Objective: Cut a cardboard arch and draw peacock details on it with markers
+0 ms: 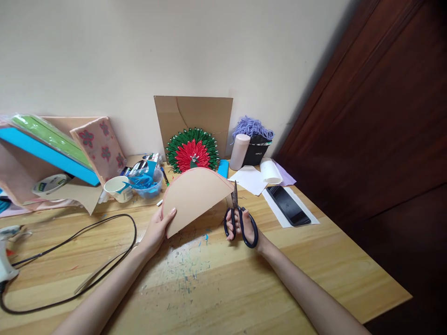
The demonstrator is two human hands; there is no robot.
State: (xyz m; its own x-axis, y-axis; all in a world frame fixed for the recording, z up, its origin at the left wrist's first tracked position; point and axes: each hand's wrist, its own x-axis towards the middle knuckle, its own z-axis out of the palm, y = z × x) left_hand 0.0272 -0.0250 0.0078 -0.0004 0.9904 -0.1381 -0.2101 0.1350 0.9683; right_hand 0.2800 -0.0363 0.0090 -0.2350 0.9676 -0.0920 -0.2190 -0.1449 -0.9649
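My left hand (158, 229) grips the lower left edge of a tan cardboard piece (195, 195) with a rounded top, held tilted up above the wooden table (216, 279). My right hand (246, 225) holds black-handled scissors (236, 218), blades pointing up and nearly closed at the right edge of the cardboard. Behind them a round green and red craft piece (192, 151) leans against a brown cardboard sheet (194, 118) at the wall.
A black phone (288, 205) lies on white paper at the right. A glue gun (6, 253) with a black cable (104, 260) sits at the left. Cups, a plastic bowl (148, 185), foam sheets (52, 144), a black pot with purple yarn (256, 139) line the back. The table edge runs along the right.
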